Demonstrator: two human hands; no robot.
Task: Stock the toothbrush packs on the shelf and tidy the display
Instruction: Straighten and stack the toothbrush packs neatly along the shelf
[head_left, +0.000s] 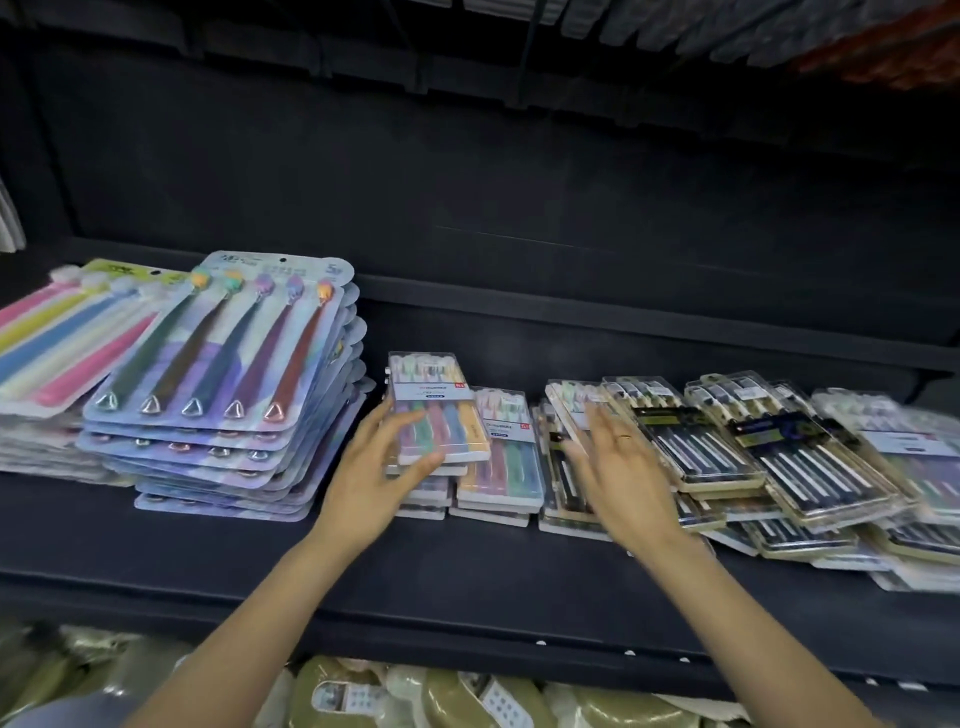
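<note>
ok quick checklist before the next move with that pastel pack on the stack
1. Left hand grips top pastel pack: ok.
2. Pack square on its stack: not ok, tilted.
3. Right hand free: ok, fingers straight, over the middle stack.
4. Neighbouring pastel stack lower: ok.
5. Dark packs on the right aligned: not ok, fanned out.
6. Grip firmness: cannot tell.

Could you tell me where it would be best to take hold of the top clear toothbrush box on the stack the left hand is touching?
Probably by its long side edges near the front end, coming from the front. The top box lies flat, its near end overhanging the stack, where the left hand already holds it.
</note>
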